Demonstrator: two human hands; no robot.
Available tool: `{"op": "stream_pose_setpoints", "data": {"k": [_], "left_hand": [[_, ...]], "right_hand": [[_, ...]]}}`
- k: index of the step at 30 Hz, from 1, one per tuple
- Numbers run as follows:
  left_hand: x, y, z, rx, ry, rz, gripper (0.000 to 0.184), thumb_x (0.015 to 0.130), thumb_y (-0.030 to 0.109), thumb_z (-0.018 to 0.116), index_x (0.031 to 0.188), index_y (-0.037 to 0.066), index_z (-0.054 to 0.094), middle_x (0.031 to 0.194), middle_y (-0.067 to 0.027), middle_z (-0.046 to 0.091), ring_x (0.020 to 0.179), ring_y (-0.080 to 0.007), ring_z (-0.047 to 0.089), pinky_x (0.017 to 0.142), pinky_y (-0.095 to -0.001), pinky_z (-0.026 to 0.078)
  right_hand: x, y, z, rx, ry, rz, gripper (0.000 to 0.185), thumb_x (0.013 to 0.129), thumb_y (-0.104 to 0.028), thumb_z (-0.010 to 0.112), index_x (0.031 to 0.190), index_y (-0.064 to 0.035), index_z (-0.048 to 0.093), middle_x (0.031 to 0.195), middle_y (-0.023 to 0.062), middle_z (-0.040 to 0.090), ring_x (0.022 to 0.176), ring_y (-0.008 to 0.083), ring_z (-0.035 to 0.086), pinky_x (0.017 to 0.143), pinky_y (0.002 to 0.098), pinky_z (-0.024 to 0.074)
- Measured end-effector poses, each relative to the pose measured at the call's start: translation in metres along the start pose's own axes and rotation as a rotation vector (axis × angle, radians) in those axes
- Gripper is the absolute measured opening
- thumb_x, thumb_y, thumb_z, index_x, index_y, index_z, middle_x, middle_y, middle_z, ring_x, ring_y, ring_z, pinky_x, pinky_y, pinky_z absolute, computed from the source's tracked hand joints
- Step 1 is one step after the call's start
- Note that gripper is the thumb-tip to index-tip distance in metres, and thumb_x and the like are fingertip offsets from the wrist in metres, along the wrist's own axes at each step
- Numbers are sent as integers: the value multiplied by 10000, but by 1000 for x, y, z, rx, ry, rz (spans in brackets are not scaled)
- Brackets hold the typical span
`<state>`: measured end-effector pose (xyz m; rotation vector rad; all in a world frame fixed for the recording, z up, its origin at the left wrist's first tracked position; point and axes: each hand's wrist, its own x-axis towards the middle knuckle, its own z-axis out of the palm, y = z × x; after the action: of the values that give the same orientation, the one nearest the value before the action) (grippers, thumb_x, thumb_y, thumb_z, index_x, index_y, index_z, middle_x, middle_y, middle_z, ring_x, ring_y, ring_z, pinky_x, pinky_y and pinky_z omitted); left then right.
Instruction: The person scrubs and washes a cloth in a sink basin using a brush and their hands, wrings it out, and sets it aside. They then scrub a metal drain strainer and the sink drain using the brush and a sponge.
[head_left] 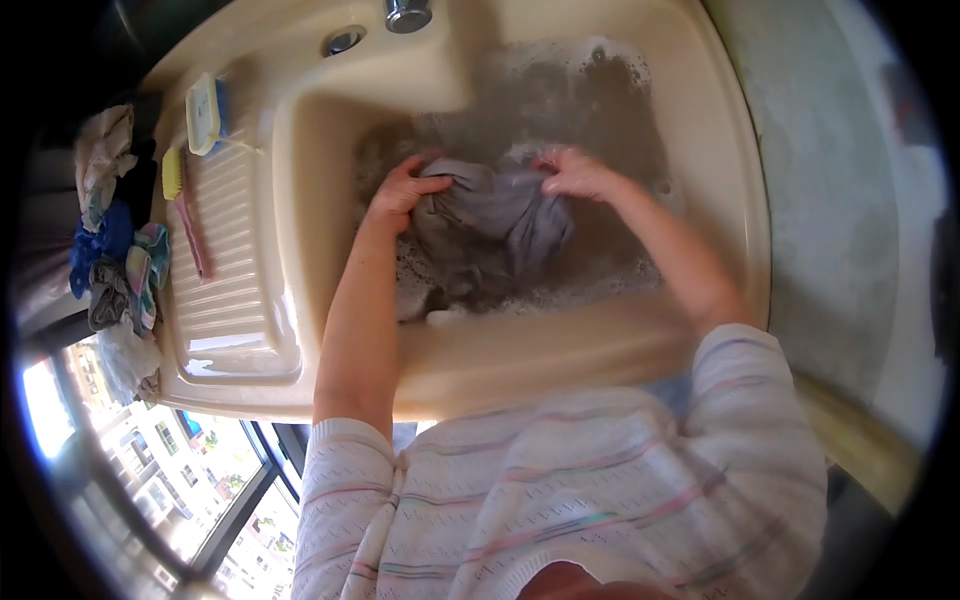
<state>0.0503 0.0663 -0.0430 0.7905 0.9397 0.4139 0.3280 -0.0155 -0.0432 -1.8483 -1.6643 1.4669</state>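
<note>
A wet grey cloth point(495, 215) lies partly under cloudy, sudsy water in the basin of a cream sink point(430, 385). At its upper left edge, my left hand point(405, 188) grips the fabric between thumb and fingers. My right hand point(578, 174) pinches the cloth's upper right edge, so the fabric spans between both hands. Foam floats along the basin's far side and around the cloth. Below the cloth, near the basin's front wall, a small pale piece point(445, 316) shows in the suds.
On the ribbed drainboard point(235, 240) at left are a brush point(185, 210) with yellow bristles and a soap dish point(204, 114). Several crumpled cloths point(110, 260) lie beyond its left edge. A chrome tap point(408, 14) stands at the back. A wall is at right.
</note>
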Motion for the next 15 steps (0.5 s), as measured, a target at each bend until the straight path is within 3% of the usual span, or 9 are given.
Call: {"op": "stream_pose_setpoints", "data": {"k": [3, 6, 7, 8, 10, 11, 13, 15], "left_hand": [[2, -8, -10, -118, -4, -48, 529, 730, 99, 685, 1204, 22, 464, 1110, -102, 553, 995, -195, 530, 853, -335, 439], [21, -22, 8, -325, 10, -44, 504, 782, 272, 649, 1188, 30, 476, 1118, -90, 549, 1004, -207, 526, 877, -354, 424], [19, -20, 20, -395, -5, -81, 515, 783, 323, 636, 1180, 32, 481, 1117, -85, 549, 1006, -208, 524, 885, -359, 417], [13, -13, 34, -461, -19, -118, 532, 784, 373, 624, 1171, 35, 487, 1117, -81, 549, 1008, -209, 523, 893, -364, 409], [6, -4, 42, -454, 39, -246, 597, 784, 501, 554, 1168, 51, 477, 1135, -89, 531, 1043, -210, 500, 928, -358, 377], [14, -18, 35, -498, -156, -18, 567, 805, 485, 506, 1175, 57, 467, 1145, -93, 520, 1055, -209, 490, 929, -351, 375], [35, -53, 20, -560, -549, 450, 516, 847, 452, 408, 1190, 68, 446, 1163, -102, 499, 1078, -206, 471, 931, -337, 372], [29, -47, 33, -632, -136, 196, 419, 871, 354, 384, 1154, 55, 466, 1129, -92, 514, 1058, -200, 481, 909, -334, 388]], "right_hand": [[-8, 15, -16, 822, 305, 243, 505, 709, -183, 654, 1163, -34, 493, 1020, 95, 573, 968, 170, 530, 761, 291, 461], [20, 0, 14, 521, 221, 145, 461, 715, -206, 680, 1116, -34, 530, 958, 73, 598, 898, 151, 554, 708, 271, 475], [24, -15, 31, 642, 171, 16, 425, 701, -216, 698, 1055, -19, 570, 874, 67, 617, 809, 155, 576, 684, 291, 481], [34, -20, 54, 568, 269, -182, 388, 684, -260, 687, 983, -25, 606, 819, 103, 635, 740, 205, 606, 698, 330, 481], [19, -80, 70, -43, 533, -358, 293, 659, -324, 640, 823, -83, 623, 847, 135, 590, 742, 321, 587, 680, 377, 476], [12, -102, 81, -97, 590, -494, 246, 667, -319, 632, 737, -85, 606, 854, 122, 573, 718, 332, 573, 673, 394, 468], [-2, -136, 100, -107, 611, -566, 284, 690, -317, 648, 681, -50, 553, 748, 127, 552, 709, 337, 536, 631, 394, 443], [28, -119, 93, -236, 699, -401, 289, 709, -354, 601, 683, -67, 585, 759, 140, 578, 722, 338, 561, 648, 403, 458]]}}
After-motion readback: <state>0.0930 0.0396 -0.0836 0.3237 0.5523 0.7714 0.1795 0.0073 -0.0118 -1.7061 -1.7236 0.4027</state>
